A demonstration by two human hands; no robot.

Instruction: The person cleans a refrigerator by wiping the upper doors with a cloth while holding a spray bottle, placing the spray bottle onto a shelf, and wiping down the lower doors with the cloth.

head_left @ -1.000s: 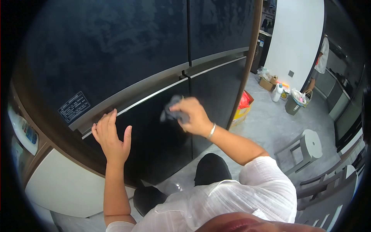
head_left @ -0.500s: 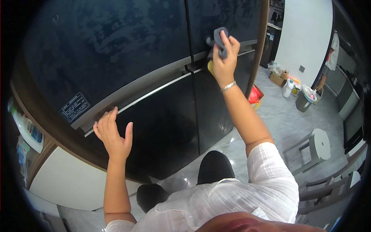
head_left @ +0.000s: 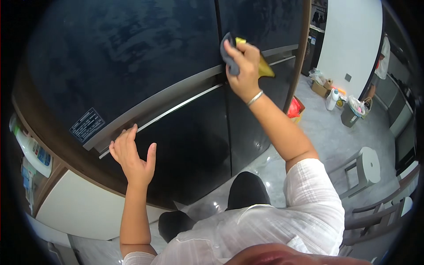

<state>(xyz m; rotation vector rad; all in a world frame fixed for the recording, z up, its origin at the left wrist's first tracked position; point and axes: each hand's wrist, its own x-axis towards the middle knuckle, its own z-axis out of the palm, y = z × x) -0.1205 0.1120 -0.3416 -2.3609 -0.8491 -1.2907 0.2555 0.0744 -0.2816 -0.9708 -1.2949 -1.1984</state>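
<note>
A dark refrigerator (head_left: 185,145) with several glossy doors fills the view in front of me; smeary streaks show on its upper doors. My right hand (head_left: 245,68) is closed around a grey and yellow cleaning cloth (head_left: 229,57), close against the refrigerator by the gap between the upper doors. One yellow part of the cloth hangs out on the right side of the hand. Against the metal handle strip (head_left: 168,100), at the lower left, rests my left hand (head_left: 132,154), fingers spread and holding nothing. A printed label (head_left: 87,126) lies just above it.
At left, a white bottle (head_left: 34,152) stands on a shelf beside the refrigerator. On the right are a cardboard box (head_left: 319,89), a white jug (head_left: 332,100), a bin (head_left: 350,117), a pale stool (head_left: 369,168) and dark chairs (head_left: 380,216).
My right hand has moved left with the cloth, from the upper right door to the gap between the doors. More of the yellow part shows. The left hand stays on the handle strip.
</note>
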